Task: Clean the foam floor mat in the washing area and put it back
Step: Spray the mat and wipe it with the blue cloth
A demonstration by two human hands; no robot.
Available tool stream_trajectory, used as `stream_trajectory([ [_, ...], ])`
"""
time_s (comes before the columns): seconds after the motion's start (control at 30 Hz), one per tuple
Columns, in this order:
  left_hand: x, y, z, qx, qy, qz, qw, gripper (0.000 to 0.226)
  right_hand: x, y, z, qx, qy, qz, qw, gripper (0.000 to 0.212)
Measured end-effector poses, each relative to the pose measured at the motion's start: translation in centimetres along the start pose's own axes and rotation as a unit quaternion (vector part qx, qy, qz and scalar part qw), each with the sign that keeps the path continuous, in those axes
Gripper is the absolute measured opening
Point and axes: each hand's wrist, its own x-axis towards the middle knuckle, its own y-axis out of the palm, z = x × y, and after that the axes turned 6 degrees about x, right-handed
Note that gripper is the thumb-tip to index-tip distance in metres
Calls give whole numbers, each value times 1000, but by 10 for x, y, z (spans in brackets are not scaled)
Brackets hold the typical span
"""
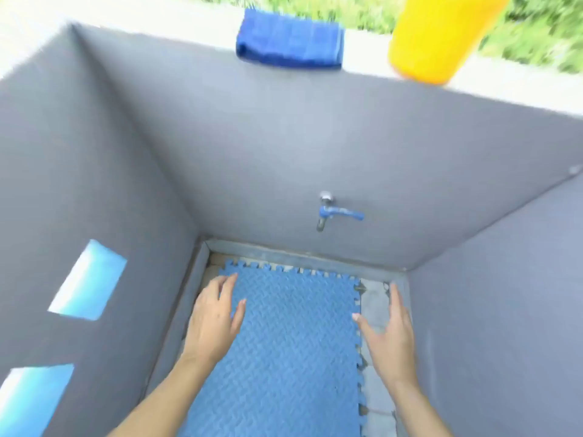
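On the far left the grey side wall (79, 184) of the washing area carries two bright rectangular openings, and the floor strip at its foot runs beside the near-left edge of the blue foam mat (293, 335). The mat lies flat on the floor, its long axis running from the person toward the back wall (315, 137), its toothed puzzle edge showing along the far and right sides. The left hand (214, 320) is palm down over the mat's far-left corner, fingers loosely spread and slightly curled, holding nothing; the blur leaves it unclear whether the fingertips touch the foam or float just above it. The forearm reaches in from the lower left, angled toward the corner. Moving right, the tap (328, 212) with its blue handle sticks out of the back wall above the mat's far edge, and up on the ledge a folded blue cloth (290, 39) sits left of a yellow cup (438, 36). The right hand (389, 335) is past the mat's right edge, over the bare strip of floor (375, 298) between mat and right wall, turned nearly edge-on with fingers apart and the thumb pointing back toward the foam, also empty. So the mat lies between the two hands, the left one nearer; lifting it would likely mean the right hand closing inward on the toothed edge.
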Motion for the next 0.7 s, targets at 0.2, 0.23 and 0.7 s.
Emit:
stream_trajectory([
  [0.2,123,-196,-94,3,144,-218,965,40,26,-125,204,65,-142,-147,977,89],
  [0.23,143,-219,-107,6,152,-240,959,40,36,-139,228,78,-157,-159,972,89],
  [0.7,311,-211,-158,209,112,57,970,118,210,-171,389,177,-258,-155,937,40],
])
